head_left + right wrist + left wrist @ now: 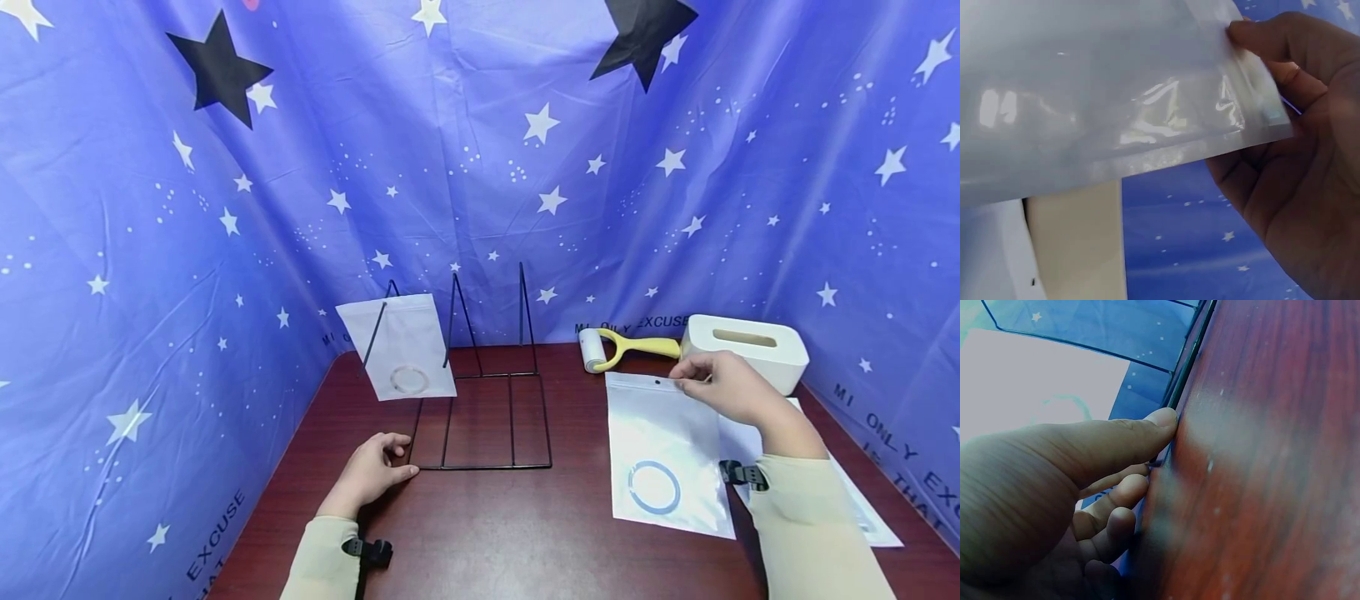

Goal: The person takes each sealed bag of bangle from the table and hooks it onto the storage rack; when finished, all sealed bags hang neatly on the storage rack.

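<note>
A black wire rack (495, 467) with upright dividers stands on the table. My left hand (371, 475) grips its front left corner, and in the left wrist view the thumb (1160, 419) lies against the black wire. A white zip bag (412, 333) with a pale ring on it leans in the rack's left slot. On the right, my right hand (723, 383) pinches the top edge of another zip bag (660, 433), which hangs upright and bears a blue ring. The right wrist view shows this bag's shiny clear side (1116, 106) close up, with the thumb on its top strip.
More white bags (855, 500) lie on the table under my right forearm. Behind them stands a white tissue box (750, 350). A yellow-handled lint roller (637, 344) lies beside the box. Blue star-patterned cloth (480, 167) hangs around the dark red table (510, 542).
</note>
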A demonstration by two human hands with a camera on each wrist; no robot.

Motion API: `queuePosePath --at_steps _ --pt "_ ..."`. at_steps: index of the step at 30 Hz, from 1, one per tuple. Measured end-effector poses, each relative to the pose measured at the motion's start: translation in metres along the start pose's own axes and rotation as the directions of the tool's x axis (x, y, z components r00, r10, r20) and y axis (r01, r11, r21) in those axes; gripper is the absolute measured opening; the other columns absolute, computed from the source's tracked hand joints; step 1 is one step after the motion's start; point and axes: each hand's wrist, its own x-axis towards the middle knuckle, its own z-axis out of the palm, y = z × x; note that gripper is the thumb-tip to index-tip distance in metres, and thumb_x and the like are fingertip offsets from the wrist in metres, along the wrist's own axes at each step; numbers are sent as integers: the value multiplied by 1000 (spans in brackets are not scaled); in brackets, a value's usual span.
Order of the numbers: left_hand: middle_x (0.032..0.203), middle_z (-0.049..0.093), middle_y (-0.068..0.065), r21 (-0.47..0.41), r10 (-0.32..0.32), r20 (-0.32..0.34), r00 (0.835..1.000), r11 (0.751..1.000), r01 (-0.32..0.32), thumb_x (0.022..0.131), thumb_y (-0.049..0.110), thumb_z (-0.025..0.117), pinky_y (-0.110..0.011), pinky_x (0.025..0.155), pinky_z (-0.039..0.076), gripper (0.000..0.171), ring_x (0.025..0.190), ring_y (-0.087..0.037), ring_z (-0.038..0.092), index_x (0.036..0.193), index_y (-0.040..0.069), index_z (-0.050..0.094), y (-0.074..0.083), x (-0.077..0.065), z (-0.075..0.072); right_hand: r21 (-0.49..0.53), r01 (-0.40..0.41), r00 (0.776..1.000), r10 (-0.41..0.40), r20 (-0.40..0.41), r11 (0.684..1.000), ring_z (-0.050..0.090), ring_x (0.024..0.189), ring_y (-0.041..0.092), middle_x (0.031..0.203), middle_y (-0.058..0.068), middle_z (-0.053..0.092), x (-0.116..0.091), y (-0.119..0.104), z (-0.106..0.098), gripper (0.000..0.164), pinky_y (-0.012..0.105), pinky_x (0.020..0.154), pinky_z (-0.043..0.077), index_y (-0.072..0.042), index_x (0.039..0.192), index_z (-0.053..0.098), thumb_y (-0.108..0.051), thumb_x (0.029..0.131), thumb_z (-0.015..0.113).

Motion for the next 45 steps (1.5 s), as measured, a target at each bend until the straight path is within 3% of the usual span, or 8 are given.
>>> queuePosePath --at_steps 8,12,17,24,28,33,40,45 --pt "96 64 5 0 -5 5 1000 1000 5 80 23 94 -34 72 45 47 76 -12 53 121 13 75 1 0 -1 -27 53 998 -54 -38 998 62 78 10 91 -1 73 -7 -19 -11 6 27 66 51 -10 101 79 -8 97 76" --pt "97 64 5 0 -8 7 1000 1000 8 80 23 94 -34 72 45 47 76 -12 53 122 13 75 -1 -1 0 -69 41 997 -45 -59 997 61 74 9 85 -4 70 -9 -24 -14 1 28 65 50 -11 95 78 -11 96 78" --pt "97 64 5 -5 -7 9 1000 1000 7 80 24 94 -34 71 45 47 76 -12 53 122 13 75 -2 -1 0 -106 60 992 -71 -103 993 59 72 7 79 -8 67 -13 -31 -19 8 28 65 49 -16 88 76 -14 95 79" --pt "96 64 5 -10 -2 6 1000 1000 2 79 24 94 -34 71 45 47 75 -12 53 121 13 75 -2 -1 0 -94 121 974 -137 -179 988 61 74 6 83 -8 69 -21 -44 -27 5 25 67 50 -13 95 78 -9 97 76" --pt "96 64 5 -13 0 8 1000 1000 0 79 24 94 -34 71 45 47 75 -12 53 121 13 75 -2 -1 0 -76 136 968 -148 -202 988 63 79 4 88 -6 71 -23 -50 -29 11 21 69 51 -14 96 78 -3 94 76" --pt "96 64 6 -4 4 8 1000 1000 -4 80 25 94 -34 71 45 47 75 -12 53 121 13 75 -2 -1 -1 -89 166 949 -184 -254 982 64 80 2 89 -8 73 -27 -57 -30 16 16 70 50 -18 95 78 -3 92 79" --pt "95 63 7 -7 2 3 1000 1000 -2 79 24 94 -34 70 45 47 75 -12 52 121 14 75 -1 0 -1 -82 209 922 -224 -315 974 60 68 5 86 -7 73 -32 -69 -33 21 18 60 45 -22 95 78 -2 91 81" --pt "96 64 6 -8 2 6 1000 1000 -2 80 24 94 -34 71 45 47 76 -12 53 122 13 75 -2 -1 -1 -75 261 884 -269 -382 963 57 64 5 84 -7 71 -33 -77 -32 27 19 56 42 -21 95 78 4 87 82"
